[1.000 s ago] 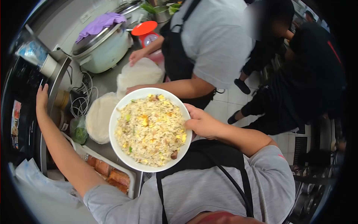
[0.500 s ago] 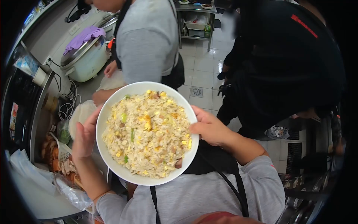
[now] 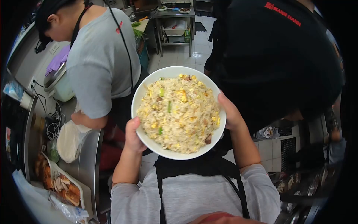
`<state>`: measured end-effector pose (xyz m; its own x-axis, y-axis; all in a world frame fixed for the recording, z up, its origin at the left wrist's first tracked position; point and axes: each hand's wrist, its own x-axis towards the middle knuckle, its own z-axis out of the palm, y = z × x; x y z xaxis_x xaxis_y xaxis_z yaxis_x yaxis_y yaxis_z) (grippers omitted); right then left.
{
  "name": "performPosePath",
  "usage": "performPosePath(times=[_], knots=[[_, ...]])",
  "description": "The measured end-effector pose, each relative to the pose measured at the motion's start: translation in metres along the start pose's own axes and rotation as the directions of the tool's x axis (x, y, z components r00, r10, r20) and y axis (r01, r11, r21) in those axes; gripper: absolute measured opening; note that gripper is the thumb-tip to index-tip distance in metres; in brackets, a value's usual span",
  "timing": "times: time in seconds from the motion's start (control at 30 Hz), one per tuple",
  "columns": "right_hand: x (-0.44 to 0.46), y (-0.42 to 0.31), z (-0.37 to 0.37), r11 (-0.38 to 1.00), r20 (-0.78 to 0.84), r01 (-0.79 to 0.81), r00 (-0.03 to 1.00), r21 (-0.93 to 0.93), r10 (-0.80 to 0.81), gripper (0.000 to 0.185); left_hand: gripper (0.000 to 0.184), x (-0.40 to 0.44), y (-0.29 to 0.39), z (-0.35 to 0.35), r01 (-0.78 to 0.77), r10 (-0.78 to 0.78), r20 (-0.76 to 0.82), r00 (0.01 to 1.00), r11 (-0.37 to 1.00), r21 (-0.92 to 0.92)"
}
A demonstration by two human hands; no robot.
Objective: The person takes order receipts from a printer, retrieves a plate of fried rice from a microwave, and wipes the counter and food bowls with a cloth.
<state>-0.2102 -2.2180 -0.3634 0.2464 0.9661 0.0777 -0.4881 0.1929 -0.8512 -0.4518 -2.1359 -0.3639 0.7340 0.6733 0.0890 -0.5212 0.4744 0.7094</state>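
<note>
A white bowl (image 3: 138,131) heaped with fried rice (image 3: 179,114), with bits of egg, green pieces and meat, is held level in front of my chest. My left hand (image 3: 133,137) grips its left rim, thumb on top and the other fingers hidden under it. On the right side my right hand (image 3: 230,112) holds the rim in the same way, its fingers mostly out of sight behind the bowl.
A co-worker in grey (image 3: 100,63) stands at the steel counter (image 3: 87,156) on the left, by round white sheets (image 3: 68,142) and a basket of browned meat (image 3: 84,184). Another person in black (image 3: 276,63) is close on the right. A steel table (image 3: 173,14) stands ahead.
My left hand has come from the left side onto the bowl's rim. The view has turned rightward, away from the counter, and the co-worker in grey now appears farther left.
</note>
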Motion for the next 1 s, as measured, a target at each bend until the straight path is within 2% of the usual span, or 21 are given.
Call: performPosePath(times=[0.1,0.13,0.23,0.4,0.5,0.6,0.63,0.7,0.73,0.83,0.87,1.0], knots=[[0.016,0.003,-0.021,0.954,0.099,-0.126,0.99,0.271,0.103,0.05,0.06,0.016,-0.013,0.004,-0.035,0.037,-0.069,0.997,0.999,0.03],[0.021,0.002,-0.014,0.929,0.114,-0.149,0.987,0.34,0.116,0.055,0.064,0.018,-0.016,-0.001,-0.012,0.026,-0.133,0.991,0.994,0.105],[0.094,0.015,-0.032,0.91,0.114,-0.24,0.97,0.337,0.213,0.056,0.065,0.072,-0.007,-0.029,-0.008,0.026,-0.178,0.984,0.994,0.106],[0.282,0.025,-0.068,0.881,0.191,-0.337,0.939,0.333,0.288,0.058,0.072,0.207,0.012,-0.099,-0.016,0.037,-0.222,0.974,0.995,0.096],[0.298,0.032,-0.075,0.88,0.23,-0.344,0.932,0.327,0.279,0.06,0.076,0.208,0.007,-0.103,-0.007,0.037,-0.232,0.972,0.992,0.129],[0.297,0.033,-0.067,0.858,0.182,-0.339,0.94,0.385,0.29,0.06,0.073,0.206,0.008,-0.104,-0.039,0.047,-0.182,0.982,0.998,0.049],[0.303,0.034,-0.071,0.848,0.233,-0.363,0.928,0.387,0.291,0.06,0.075,0.207,0.007,-0.105,-0.031,0.039,-0.189,0.981,0.999,0.045],[0.335,0.029,-0.09,0.832,0.341,-0.414,0.893,0.37,0.293,0.06,0.078,0.231,0.002,-0.114,-0.034,0.039,-0.202,0.979,0.999,0.028],[0.359,0.025,-0.091,0.849,0.33,-0.399,0.899,0.345,0.289,0.056,0.081,0.249,0.001,-0.12,-0.042,0.054,-0.236,0.97,0.997,0.058],[0.447,0.042,-0.119,0.798,0.298,-0.531,0.84,0.286,0.453,0.052,0.089,0.309,-0.004,-0.153,0.001,0.04,-0.315,0.948,0.992,0.129],[0.471,0.048,-0.125,0.817,0.326,-0.532,0.83,0.222,0.452,0.051,0.091,0.324,-0.005,-0.159,0.002,0.043,-0.35,0.936,0.992,0.128],[0.561,0.077,-0.145,0.792,0.356,-0.61,0.748,0.037,0.56,0.05,0.092,0.389,-0.01,-0.191,-0.086,0.126,-0.474,0.871,0.991,0.104]])
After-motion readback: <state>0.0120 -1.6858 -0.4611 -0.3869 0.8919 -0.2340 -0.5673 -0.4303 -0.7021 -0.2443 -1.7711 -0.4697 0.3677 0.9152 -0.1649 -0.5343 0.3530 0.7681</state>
